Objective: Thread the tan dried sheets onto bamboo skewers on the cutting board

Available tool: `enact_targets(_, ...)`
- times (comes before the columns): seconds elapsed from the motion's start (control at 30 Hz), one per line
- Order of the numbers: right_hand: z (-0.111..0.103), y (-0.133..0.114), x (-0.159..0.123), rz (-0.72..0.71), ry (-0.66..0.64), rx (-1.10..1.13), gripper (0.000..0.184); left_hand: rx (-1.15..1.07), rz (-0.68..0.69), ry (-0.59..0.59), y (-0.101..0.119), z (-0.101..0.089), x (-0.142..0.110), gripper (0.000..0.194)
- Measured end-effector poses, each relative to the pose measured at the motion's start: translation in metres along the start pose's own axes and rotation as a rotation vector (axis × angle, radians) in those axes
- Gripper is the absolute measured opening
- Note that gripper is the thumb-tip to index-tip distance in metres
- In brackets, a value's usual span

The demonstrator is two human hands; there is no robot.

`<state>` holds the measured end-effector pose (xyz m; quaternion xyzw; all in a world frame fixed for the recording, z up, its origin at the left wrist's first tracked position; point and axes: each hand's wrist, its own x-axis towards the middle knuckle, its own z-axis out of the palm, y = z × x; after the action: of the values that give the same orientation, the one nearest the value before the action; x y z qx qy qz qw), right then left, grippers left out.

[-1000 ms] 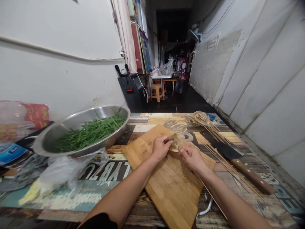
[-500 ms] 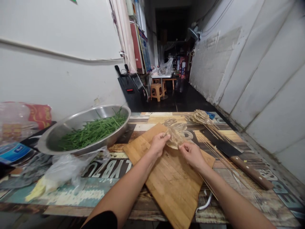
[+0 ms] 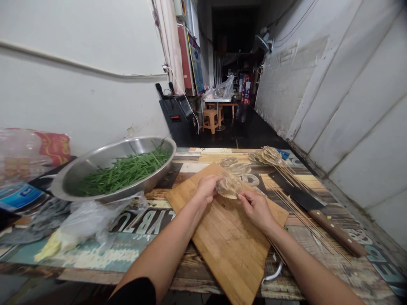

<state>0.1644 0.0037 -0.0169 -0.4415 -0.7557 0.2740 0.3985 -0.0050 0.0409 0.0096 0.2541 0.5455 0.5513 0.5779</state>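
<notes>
My left hand (image 3: 208, 187) is closed on the left edge of a thin, translucent tan slice (image 3: 228, 186), which looks like dried fish. At the slice's lower right edge, my right hand (image 3: 255, 208) pinches a bamboo skewer (image 3: 277, 250); its lower length shows under my right wrist, and the fingers hide where it meets the slice. Both hands are over the upper part of a wooden cutting board (image 3: 229, 250). Just beyond the board lie several similar loose slices (image 3: 239, 168). Farther right is a pile of skewered slices (image 3: 269, 156).
A cleaver (image 3: 337, 232) and several loose skewers (image 3: 305, 218) lie right of the board. To the left stand a steel basin (image 3: 65, 186) of cut green stalks (image 3: 127, 171) and a crumpled plastic bag (image 3: 85, 222). A white curved handle (image 3: 273, 273) shows by the board's lower right edge.
The slice has turned and spread flatter between my hands. My left hand has shifted slightly left, its fingers now behind the slice's edge. My right hand stays at the lower right edge.
</notes>
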Motion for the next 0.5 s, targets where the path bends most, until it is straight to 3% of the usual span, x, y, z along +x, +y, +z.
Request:
enact_targets(0.17, 0.001, -0.003, -0.003, -0.051, 0.02, -0.013, 0.03, -0.088, -0.262, -0.06, 0.012, -0.002, -0.001, 0.004)
enact_targets(0.37, 0.003, -0.001, -0.004, -0.004, 0.076, -0.042, 0.029, -0.074, -0.215, -0.104, 0.015, -0.007, -0.001, 0.007)
enact_targets(0.5, -0.001, 0.002, -0.001, 0.042, 0.016, -0.014, 0.029, -0.018, -0.054, -0.106, 0.016, -0.01, -0.001, 0.004)
